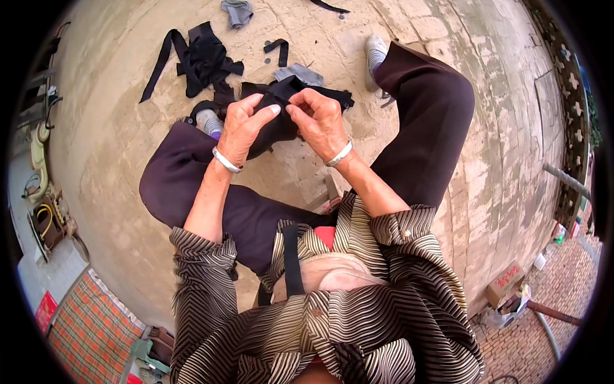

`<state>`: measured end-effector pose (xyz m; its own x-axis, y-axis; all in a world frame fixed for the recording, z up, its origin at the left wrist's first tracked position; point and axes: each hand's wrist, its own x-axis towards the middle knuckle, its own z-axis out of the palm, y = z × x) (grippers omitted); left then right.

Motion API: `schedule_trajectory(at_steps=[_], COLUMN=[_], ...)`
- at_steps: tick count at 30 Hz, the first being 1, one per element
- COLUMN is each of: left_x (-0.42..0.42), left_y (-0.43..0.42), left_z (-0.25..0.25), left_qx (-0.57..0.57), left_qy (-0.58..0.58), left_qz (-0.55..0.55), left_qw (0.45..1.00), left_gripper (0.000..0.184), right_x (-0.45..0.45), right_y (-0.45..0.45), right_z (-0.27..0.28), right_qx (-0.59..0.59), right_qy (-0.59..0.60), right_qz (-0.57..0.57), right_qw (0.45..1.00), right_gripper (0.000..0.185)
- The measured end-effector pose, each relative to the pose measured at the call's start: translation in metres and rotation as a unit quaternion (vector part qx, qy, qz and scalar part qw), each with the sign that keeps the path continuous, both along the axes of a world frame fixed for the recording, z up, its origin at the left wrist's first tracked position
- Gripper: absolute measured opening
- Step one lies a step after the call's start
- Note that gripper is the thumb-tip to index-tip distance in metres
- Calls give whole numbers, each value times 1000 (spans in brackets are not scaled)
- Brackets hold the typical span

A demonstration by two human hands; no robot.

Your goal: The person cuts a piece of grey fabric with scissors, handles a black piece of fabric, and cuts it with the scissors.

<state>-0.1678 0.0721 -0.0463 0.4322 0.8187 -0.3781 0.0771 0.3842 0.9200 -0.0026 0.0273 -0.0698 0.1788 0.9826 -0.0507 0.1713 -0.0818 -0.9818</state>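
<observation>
Both my hands are raised over the ground between my knees, a small gap between them. My left hand (pixel 245 125) pinches a piece of black cloth (pixel 279 128) between thumb and fingers. On the other side, my right hand (pixel 318 121) pinches the same cloth near its upper part. The cloth hangs down below my fingers and spreads out behind them. Just beyond it lies a grey scrap (pixel 299 75). A black strip (pixel 277 51) rests on the ground farther off.
A heap of black cloth (pixel 206 57) lies at the upper left, a grey cloth (pixel 237 13) beyond it. My shoes (pixel 375 61) flank the cloth. A checked cover (pixel 96 326) is at the lower left, a cardboard box (pixel 505 285) at the lower right.
</observation>
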Motion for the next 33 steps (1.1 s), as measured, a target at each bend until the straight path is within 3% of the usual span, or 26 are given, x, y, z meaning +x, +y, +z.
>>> schedule_trajectory(at_steps=[6,11,15,20,24,28,30,32,33], left_x=[-1,-5,-2,0,6,10,17,16,14], left_y=[-1,-1,-2,-2,-6,-7,-12,-11,-10], left_z=[-9,-12,-9,-10,-11,-3,3,15,18], left_qx=[23,-3,-33,20,71,65,5,-44,-94], left_qy=[61,45,6,71,69,78,-31,-82,-133], left_qz=[-28,-34,-18,-45,-29,-35,37,45,56], left_qw=[997,998,999,996,995,994,999,995,985], left_gripper=[20,20,20,19,17,19,19,19,20], right_x=[1,4,5,-2,-3,0,6,18,23], right_y=[1,2,3,2,3,5,6,9,10], right_z=[-1,0,6,6,10,14,17,22,24], right_qx=[78,-26,-16,74,49,18,14,-100,-87], right_qy=[-52,64,64,-120,-149,-82,-63,155,208], right_qz=[18,56,65,30,22,10,12,74,93], right_qw=[995,996,996,989,987,996,998,980,970], right_gripper=[8,8,8,8,7,6,5,7,10])
